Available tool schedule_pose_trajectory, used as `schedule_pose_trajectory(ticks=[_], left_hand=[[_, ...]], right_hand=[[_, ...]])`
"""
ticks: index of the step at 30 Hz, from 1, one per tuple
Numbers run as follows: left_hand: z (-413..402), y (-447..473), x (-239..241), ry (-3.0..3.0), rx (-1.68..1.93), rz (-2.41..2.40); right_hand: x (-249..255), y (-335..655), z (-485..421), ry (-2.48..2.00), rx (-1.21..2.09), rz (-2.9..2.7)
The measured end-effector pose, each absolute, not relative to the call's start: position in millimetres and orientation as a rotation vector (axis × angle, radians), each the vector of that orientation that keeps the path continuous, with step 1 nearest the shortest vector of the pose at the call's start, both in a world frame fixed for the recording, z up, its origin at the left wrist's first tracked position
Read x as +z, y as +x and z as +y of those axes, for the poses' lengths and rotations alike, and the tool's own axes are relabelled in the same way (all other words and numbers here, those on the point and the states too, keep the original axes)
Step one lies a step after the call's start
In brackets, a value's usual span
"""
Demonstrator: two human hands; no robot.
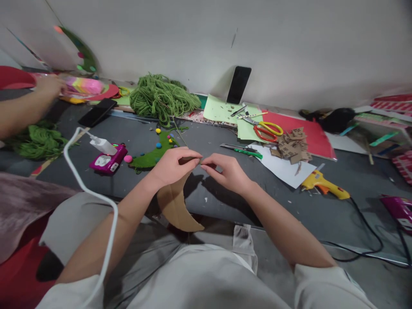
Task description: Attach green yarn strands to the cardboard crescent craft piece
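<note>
A brown cardboard crescent hangs below my left hand, its upper tip pinched between the thumb and fingers. My right hand meets it there, thumb and fingertips pressed together on something too small to make out. One thin green strand runs from the green yarn pile down behind my left hand. Just beyond that hand lies a green yarn-wrapped crescent dotted with coloured pompoms and ending in a pink one.
Scissors, a green-handled cutter, cardboard scraps and a yellow glue gun lie right. A phone leans on the wall. Left are a purple device, a white cable and another person's arm.
</note>
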State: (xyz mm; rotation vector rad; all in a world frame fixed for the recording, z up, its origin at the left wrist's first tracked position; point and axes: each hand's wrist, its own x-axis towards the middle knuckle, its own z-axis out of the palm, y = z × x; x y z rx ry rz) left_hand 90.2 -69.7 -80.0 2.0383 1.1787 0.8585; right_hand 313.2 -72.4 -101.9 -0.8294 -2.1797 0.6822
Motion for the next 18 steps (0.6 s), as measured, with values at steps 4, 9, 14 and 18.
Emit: schedule_pose_trajectory(ticks=[4,9,14,18], left_hand=[[-68.3,90.7,-81.1,2.043,0.775,1.152],[-67.0,89.0,-78.4,1.981,0.648,1.065],[-66.7,88.2,-80.1,1.911,0.604,0.991],[-68.5,90.9,-79.7,1.828,0.589,0.952]], right_hand=[[-100.0,316.8,-70.1,-0.727,0.624,-2.234],[-98.4,316.5,-69.3,-0.695,0.812,-2.090],[-98.4,315.4,-69.0,-0.792,1.016,-1.942],[-99.5,314.4,-67.5,-0.899,1.271,-1.789]])
